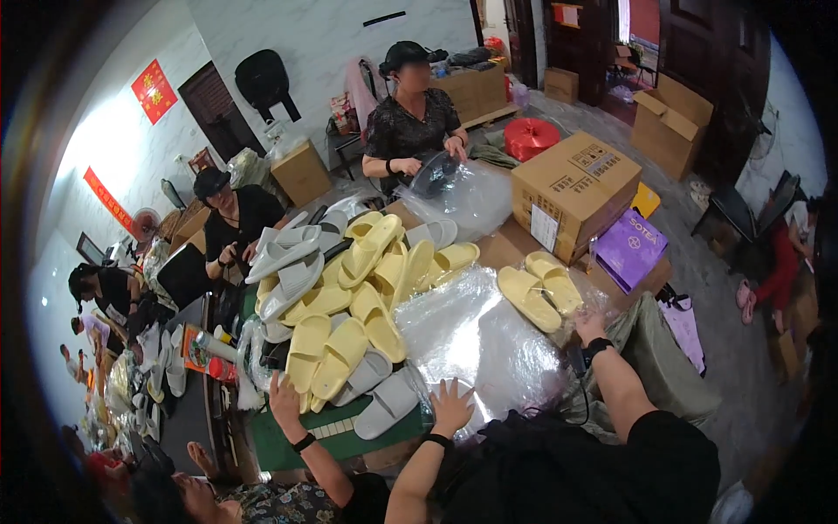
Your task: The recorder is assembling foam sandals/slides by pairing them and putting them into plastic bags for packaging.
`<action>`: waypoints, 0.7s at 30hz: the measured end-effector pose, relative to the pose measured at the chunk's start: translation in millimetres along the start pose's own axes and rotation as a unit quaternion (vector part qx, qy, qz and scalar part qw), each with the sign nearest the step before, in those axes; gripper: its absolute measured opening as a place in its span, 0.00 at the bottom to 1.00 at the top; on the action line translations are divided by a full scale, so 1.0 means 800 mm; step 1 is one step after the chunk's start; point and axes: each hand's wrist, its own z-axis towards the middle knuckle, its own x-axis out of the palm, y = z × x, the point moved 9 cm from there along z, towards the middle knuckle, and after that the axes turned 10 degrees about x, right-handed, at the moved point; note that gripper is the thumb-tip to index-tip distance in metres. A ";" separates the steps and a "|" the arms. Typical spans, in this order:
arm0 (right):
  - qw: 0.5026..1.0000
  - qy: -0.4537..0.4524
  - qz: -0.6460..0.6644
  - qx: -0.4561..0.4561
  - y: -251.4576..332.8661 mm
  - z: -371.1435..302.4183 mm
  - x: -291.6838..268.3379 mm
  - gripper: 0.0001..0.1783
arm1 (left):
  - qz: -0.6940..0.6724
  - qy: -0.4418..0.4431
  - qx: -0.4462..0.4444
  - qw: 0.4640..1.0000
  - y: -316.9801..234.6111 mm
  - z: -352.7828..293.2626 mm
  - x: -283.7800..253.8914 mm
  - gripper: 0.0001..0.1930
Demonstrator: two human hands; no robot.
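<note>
My left hand (451,408) lies with its fingers spread on the near edge of a stack of clear plastic bags (476,349), beside a grey slipper (388,404). At the right side of the stack, my right hand (590,325) has its fingers bent at clear plastic film, close to a pair of yellow slippers (530,299). Part of those fingers is hard to make out under the shine. The yellow pair rests on the plastic, side by side. To the left rises a heap of yellow slippers (375,319) and grey slippers (292,271).
A cardboard box (576,192) and a purple bag (630,249) stand at the table's right. Across the table, a co-worker (412,131) handles a clear bag. Another person's hand (284,400) reaches in at lower left. A red roll of twine (531,138) sits behind the box.
</note>
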 end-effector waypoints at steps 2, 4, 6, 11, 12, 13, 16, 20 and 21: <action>0.999 -0.026 -0.022 -0.019 0.037 0.047 -0.052 0.15 | 0.007 0.006 0.011 1.000 -0.005 0.004 0.003 0.24; 0.894 0.428 0.036 0.124 0.082 0.030 -0.008 0.18 | 0.003 -0.018 0.039 0.999 -0.020 0.019 -0.005 0.24; 0.980 0.198 -0.024 0.005 -0.018 0.038 0.004 0.18 | 0.027 -0.007 -0.025 0.999 0.020 -0.021 0.004 0.24; 0.901 -0.031 -0.318 -0.294 0.151 0.016 -0.099 0.19 | 0.013 -0.042 0.054 0.998 -0.032 0.037 -0.018 0.24; 0.909 -0.012 -0.330 -0.254 0.103 -0.010 -0.074 0.19 | 0.023 -0.026 0.020 0.999 -0.008 0.015 -0.008 0.24; 0.954 -0.130 -0.201 -0.178 0.053 -0.045 -0.060 0.20 | 0.027 -0.018 -0.008 0.999 0.010 -0.009 -0.001 0.24; 0.875 -0.298 -0.205 -0.323 0.051 -0.194 0.059 0.27 | 0.014 -0.022 -0.024 0.999 0.017 -0.021 0.001 0.24; 0.411 -0.270 -0.647 -0.583 0.051 -0.254 0.149 0.37 | -0.002 -0.006 -0.004 1.000 0.003 -0.001 -0.004 0.24; 0.378 -0.166 -0.696 -0.588 0.014 -0.262 0.163 0.36 | -0.002 -0.006 -0.011 1.000 0.006 -0.001 -0.006 0.24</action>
